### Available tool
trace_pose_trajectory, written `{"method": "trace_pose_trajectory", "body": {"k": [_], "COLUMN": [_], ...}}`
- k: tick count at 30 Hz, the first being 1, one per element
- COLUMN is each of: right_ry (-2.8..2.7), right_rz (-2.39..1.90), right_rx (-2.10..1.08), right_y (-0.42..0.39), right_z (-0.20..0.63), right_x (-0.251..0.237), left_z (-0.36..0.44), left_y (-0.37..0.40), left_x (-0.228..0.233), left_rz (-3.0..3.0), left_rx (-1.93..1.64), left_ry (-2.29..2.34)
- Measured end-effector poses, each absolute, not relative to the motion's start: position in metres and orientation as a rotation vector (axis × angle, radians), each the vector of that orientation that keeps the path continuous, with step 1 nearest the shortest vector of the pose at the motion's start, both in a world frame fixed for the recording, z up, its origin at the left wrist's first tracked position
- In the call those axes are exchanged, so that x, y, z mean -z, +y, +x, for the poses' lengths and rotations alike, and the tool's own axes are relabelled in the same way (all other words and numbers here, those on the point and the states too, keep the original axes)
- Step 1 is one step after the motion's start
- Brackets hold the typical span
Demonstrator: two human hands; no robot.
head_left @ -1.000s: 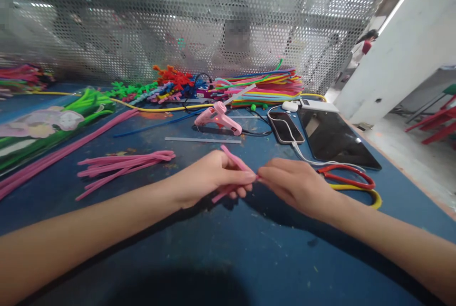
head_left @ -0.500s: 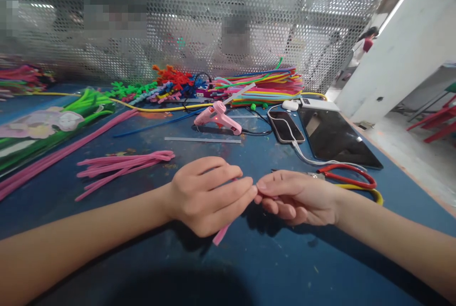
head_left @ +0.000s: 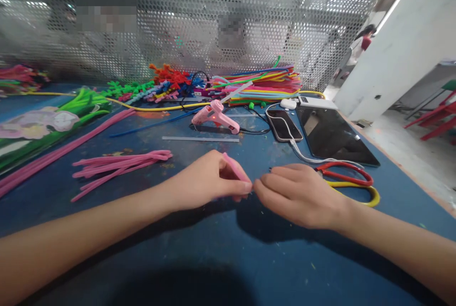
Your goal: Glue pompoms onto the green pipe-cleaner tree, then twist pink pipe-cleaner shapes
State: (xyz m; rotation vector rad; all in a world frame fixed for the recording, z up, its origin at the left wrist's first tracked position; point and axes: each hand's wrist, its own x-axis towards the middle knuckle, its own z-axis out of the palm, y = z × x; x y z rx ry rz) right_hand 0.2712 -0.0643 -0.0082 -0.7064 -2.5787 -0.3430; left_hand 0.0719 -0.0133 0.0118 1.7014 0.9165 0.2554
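Note:
Over the middle of the table, my left hand [head_left: 210, 177] pinches a pink pipe cleaner [head_left: 233, 167] between thumb and fingers. A bent length of it shows above the thumb; the rest is hidden in the hand. Right beside it, my right hand [head_left: 299, 194] is closed, back upward, its fingertips pinched at the pipe cleaner's end, which they mostly cover. The fingertips of both hands nearly meet. To the left lies a bunch of folded pink pipe cleaners [head_left: 121, 166]. Scissors with red and yellow handles [head_left: 351, 175] lie partly behind my right wrist.
A pink glue gun [head_left: 215, 117] stands beyond my hands, with a clear glue stick [head_left: 200, 139] before it. A phone [head_left: 284, 125] with a white cable and a black tablet [head_left: 337, 136] lie right. Bundled colourful pipe cleaners [head_left: 263, 85] line the perforated metal screen [head_left: 199, 21].
My left hand has rolled from back-up to thumb-side toward me, showing the pipe cleaner above the thumb. My right hand has turned over, its back now upward. The view has shifted slightly.

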Motion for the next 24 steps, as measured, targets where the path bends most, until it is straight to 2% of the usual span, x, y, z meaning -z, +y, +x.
{"method": "trace_pose_trajectory", "body": {"k": [3, 6, 9, 13, 15, 21, 24], "right_ry": [-2.57, -2.51, -2.455, -2.136, -1.984, -2.398, -2.433], "right_rz": [-0.407, -0.223, -0.284, -0.695, -0.83, -0.553, -0.545], "right_rx": [0.773, 0.896, 0.777, 0.346, 0.239, 0.587, 0.608], "right_y": [-0.066, -0.067, -0.065, -0.058, -0.056, -0.059, -0.06], "right_z": [0.277, 0.282, 0.284, 0.283, 0.283, 0.276, 0.271], "right_x": [0.005, 0.001, 0.001, 0.011, 0.016, 0.021, 0.022], "left_z": [0.07, 0.07, 0.071, 0.074, 0.076, 0.078, 0.079], "left_y": [-0.012, -0.017, -0.023, -0.027, -0.027, -0.027, -0.028], "left_x": [-0.01, -0.007, -0.006, -0.003, 0.001, 0.013, 0.016], "left_rz": [1.243, 0.986, 1.012, 0.954, 0.91, 0.842, 0.834], "left_rx": [-0.005, 0.157, -0.004, -0.354, -0.463, -0.608, -0.588], "left_ry": [0.827, 0.705, 0.668, 0.721, 0.722, 0.707, 0.712]}}
